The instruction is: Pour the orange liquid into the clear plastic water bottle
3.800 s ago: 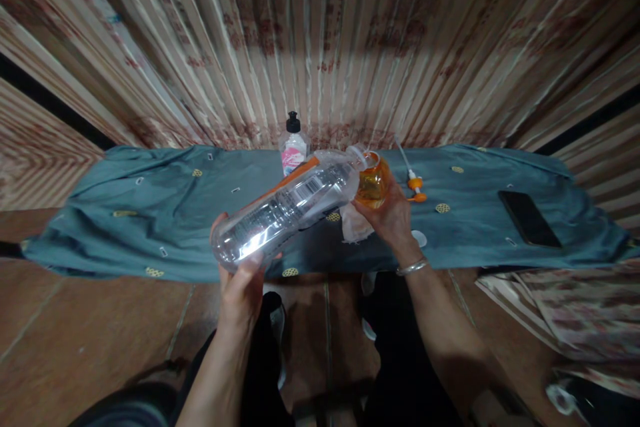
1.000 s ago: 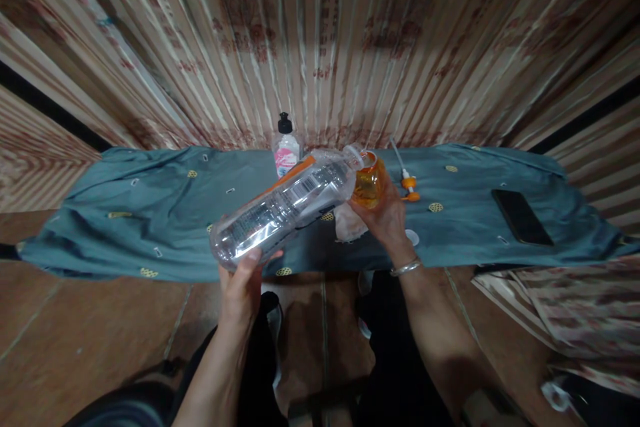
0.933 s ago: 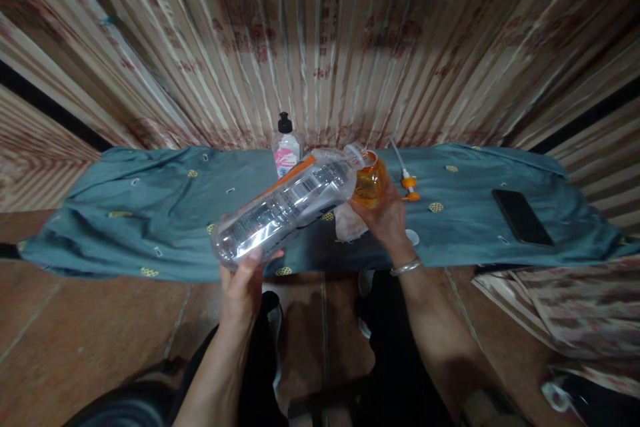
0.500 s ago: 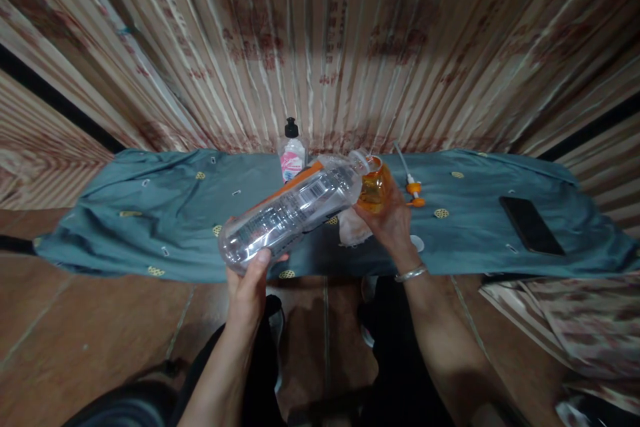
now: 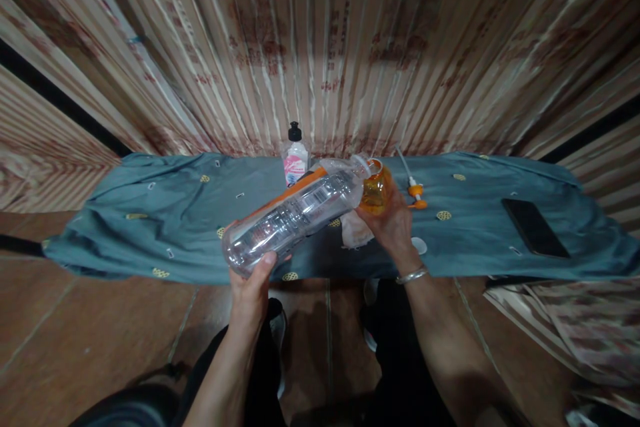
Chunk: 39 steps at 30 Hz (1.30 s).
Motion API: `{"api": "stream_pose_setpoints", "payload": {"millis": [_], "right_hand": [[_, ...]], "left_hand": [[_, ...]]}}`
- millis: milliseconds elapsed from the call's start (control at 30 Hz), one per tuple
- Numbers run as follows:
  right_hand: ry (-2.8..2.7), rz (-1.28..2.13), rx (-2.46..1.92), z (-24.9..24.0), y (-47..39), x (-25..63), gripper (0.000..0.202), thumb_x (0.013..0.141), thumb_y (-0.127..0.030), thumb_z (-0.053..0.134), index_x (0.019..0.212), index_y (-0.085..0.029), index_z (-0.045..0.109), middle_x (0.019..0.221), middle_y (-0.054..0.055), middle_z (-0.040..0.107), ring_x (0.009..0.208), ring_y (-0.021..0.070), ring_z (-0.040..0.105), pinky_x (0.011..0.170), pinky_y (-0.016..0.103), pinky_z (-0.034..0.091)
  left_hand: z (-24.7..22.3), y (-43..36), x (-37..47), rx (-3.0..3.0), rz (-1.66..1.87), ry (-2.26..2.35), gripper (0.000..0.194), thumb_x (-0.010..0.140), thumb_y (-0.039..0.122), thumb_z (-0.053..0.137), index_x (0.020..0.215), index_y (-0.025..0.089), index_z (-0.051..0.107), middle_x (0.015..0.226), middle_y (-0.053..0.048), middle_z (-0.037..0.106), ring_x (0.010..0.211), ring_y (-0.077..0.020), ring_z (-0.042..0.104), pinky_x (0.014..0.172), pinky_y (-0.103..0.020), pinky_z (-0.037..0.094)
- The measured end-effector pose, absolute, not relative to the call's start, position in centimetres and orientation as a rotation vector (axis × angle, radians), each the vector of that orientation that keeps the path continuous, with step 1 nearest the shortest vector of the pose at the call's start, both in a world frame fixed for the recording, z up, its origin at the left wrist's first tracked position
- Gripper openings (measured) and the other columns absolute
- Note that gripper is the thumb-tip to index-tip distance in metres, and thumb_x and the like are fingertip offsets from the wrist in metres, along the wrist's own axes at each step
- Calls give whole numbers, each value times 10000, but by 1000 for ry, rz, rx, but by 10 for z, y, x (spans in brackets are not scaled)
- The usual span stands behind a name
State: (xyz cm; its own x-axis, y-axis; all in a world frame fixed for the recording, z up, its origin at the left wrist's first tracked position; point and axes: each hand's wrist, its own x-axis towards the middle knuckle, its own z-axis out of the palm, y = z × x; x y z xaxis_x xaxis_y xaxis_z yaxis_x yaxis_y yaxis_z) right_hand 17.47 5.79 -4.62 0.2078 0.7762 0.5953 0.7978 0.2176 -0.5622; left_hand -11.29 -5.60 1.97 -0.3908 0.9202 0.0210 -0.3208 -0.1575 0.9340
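Overall, we record a clear bottle [image 5: 295,217], tilted, mouth toward 2 o'clock and base toward 8, with an orange strip and printed text along its side. Its neck meets the open rim of an amber bottle [image 5: 375,188]; contact there we cannot confirm. We see yellow-orange tints through the amber wall. Our left hand [image 5: 253,283] is clamped on the clear base, thumb on the near side, other fingers mostly hidden. Our right hand [image 5: 393,220], a bangle [image 5: 413,275] at its wrist, comes in from 5 o'clock, fingers wrapped round the amber bottle. Both bottles are above a teal cloth [image 5: 125,227]. Relative to the amber bottle, we log an orange pump [image 5: 415,192] at 3 o'clock, a white disc [image 5: 419,246] near 5, a dark phone [image 5: 535,227] near 4, well apart, and a crumpled white piece [image 5: 356,231] near 7. A pink-labelled bottle [image 5: 296,163] stands upright at the clear bottle's 12 o'clock, before a pleated curtain [image 5: 330,33]. Floor [image 5: 125,327]: brown tile.
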Motion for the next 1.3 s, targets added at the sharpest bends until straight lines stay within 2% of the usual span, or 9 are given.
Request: {"api": "stream_pose_setpoints", "payload": {"millis": [133,267,333,500,633,800,1000,1167,1300], "right_hand": [[-1564,-9,-1549,-48,59,176,975,880,-621,893,1656,-144,544,1519,277,781,1389,457,772,1185,674,649],[-1553,-46,-1536,-50,60,176,964,875,-623,896,1650,-161,556,1509,257,796,1370,441,786,1165,647,669],[-1540,-64,-1533,-52,60,175,967,860,-621,910,1635,-152,572,1479,259,814,1339,437,800,1141,636,686],[-1503,-33,-1557,-54,62,175,1010,808,-578,952,1620,-109,576,1494,301,807,1356,463,800,1141,665,684],[-1513,24,-1559,-53,63,178,985,823,-549,952,1631,-136,569,1495,280,816,1358,449,810,1151,661,682],[-1500,27,-1554,-51,63,177,996,793,-500,972,1628,-129,575,1539,287,796,1404,449,794,1182,658,670],[-1514,19,-1536,-51,63,175,959,835,-511,951,1634,-143,568,1537,276,795,1409,437,785,1183,643,669],[-1512,36,-1538,-51,63,176,988,815,-528,948,1625,-109,567,1514,291,800,1382,451,798,1176,644,672],[-1513,46,-1525,-51,62,175,959,822,-517,934,1614,-118,568,1512,289,798,1388,453,791,1196,647,657]], "left_hand": [[13,-54,-117,811,1691,1113,1026,703,469,1101,1612,332,644,1399,-127,837,1103,-326,858,915,-472,752],[9,-54,-117,786,1720,1113,1002,684,454,1117,1572,331,668,1397,-101,835,1228,-325,835,1123,-489,677],[9,-54,-116,782,1727,1109,973,682,451,1120,1543,333,683,1409,-94,830,1304,-331,811,1179,-485,645],[7,-54,-115,757,1710,1096,954,690,442,1118,1533,345,682,1425,-92,820,1256,-333,823,1108,-493,683],[4,-53,-117,758,1720,1078,955,702,410,1116,1544,342,671,1443,-95,813,1165,-295,839,1105,-484,690],[4,-53,-116,770,1693,1099,1027,703,444,1110,1604,358,625,1423,-119,821,1080,-328,858,906,-487,749],[11,-57,-105,748,1796,1107,913,763,430,1084,1552,334,635,1431,-97,813,1229,-305,829,1029,-451,727],[10,-56,-111,742,1720,1104,1039,655,419,1142,1529,341,585,1363,-90,822,1111,-322,857,968,-487,753],[14,-57,-106,711,1791,1108,993,690,417,1128,1521,339,590,1392,-83,798,1078,-279,846,898,-406,755]]}}
